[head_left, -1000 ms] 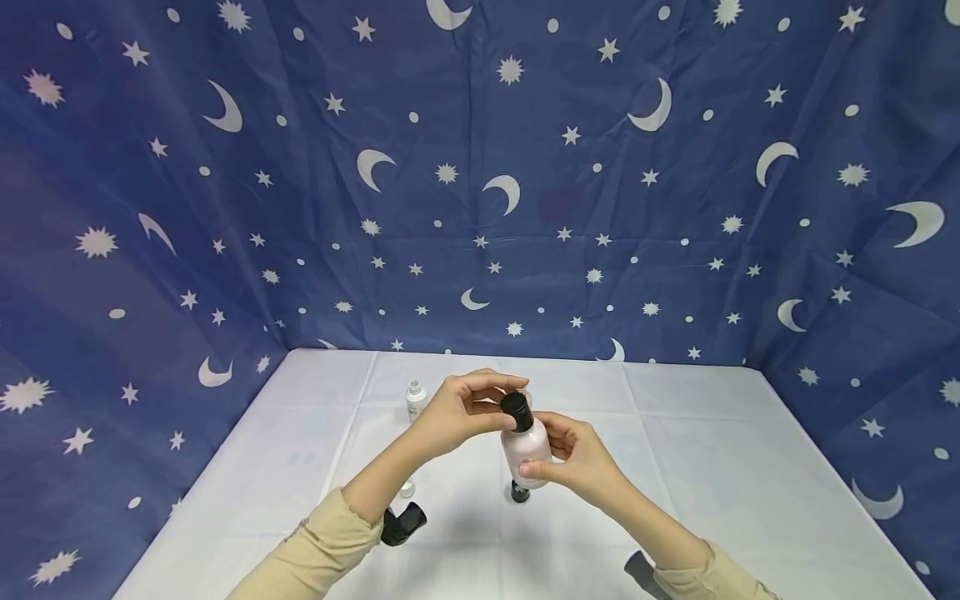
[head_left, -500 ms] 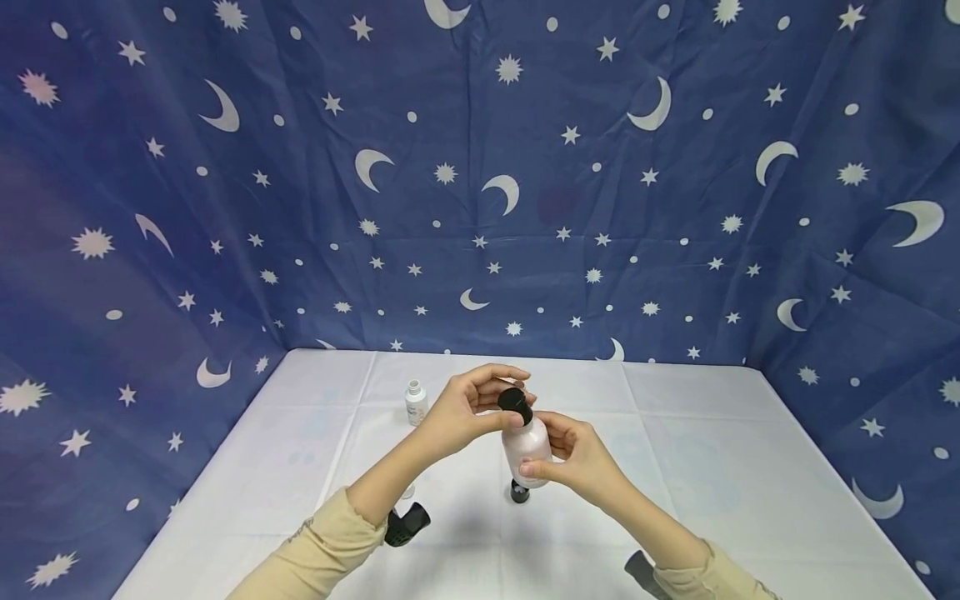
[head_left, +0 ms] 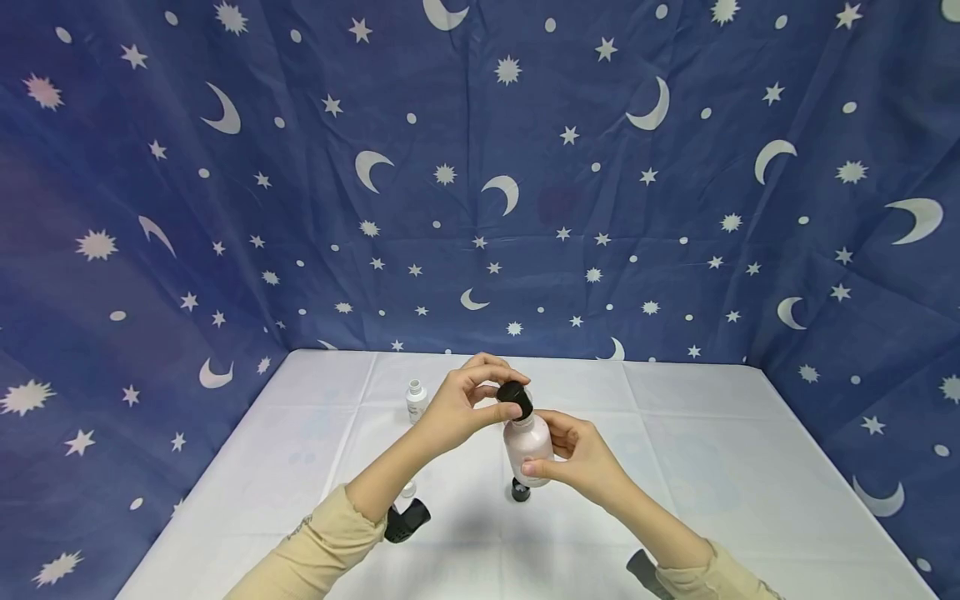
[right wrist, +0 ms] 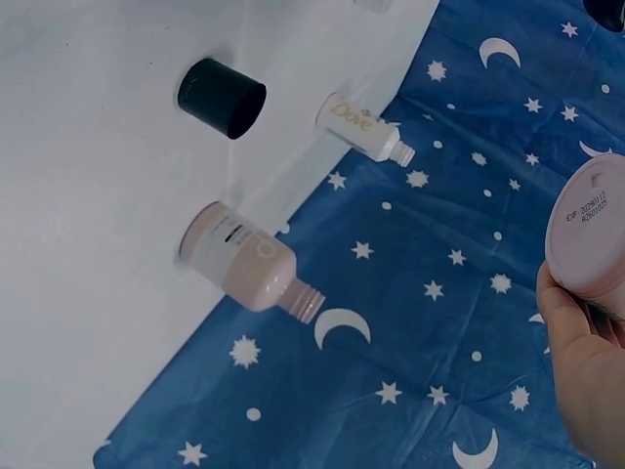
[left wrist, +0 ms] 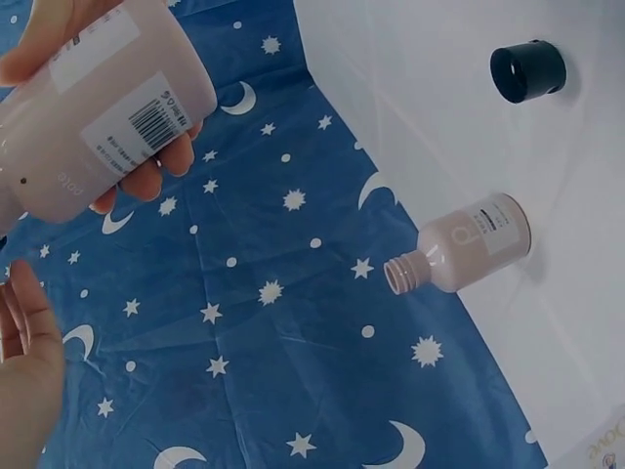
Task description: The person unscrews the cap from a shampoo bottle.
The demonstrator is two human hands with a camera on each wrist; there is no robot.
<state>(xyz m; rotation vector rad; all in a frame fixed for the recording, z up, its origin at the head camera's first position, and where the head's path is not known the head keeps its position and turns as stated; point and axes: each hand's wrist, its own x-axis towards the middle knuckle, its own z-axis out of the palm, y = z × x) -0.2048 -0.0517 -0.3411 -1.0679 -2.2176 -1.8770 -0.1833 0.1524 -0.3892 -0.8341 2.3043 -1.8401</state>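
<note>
A pale pink bottle (head_left: 527, 454) with a label and barcode is held tilted above the table. My right hand (head_left: 581, 458) grips its body, thumb in front and fingers behind. With thumb and fingers my left hand (head_left: 463, 407) pinches the black cap (head_left: 515, 400) at the bottle's top. Some of the neck shows under the cap. In the right wrist view the bottle's printed base (right wrist: 591, 220) faces the camera. The left wrist view cuts off the bottle's top and the cap's grip.
A second, uncapped pink bottle (left wrist: 474, 244) stands on the table, hidden behind the hands in the head view. Another black cap (head_left: 521, 490) lies nearer. At the back left stands an open white Dove bottle (head_left: 416, 403); a small white cap (head_left: 408, 489) lies by the left forearm.
The left hand has shifted slightly upward with the black cap, and more of the bottle's neck shows below it. The right hand and bottle stay nearly in place.
</note>
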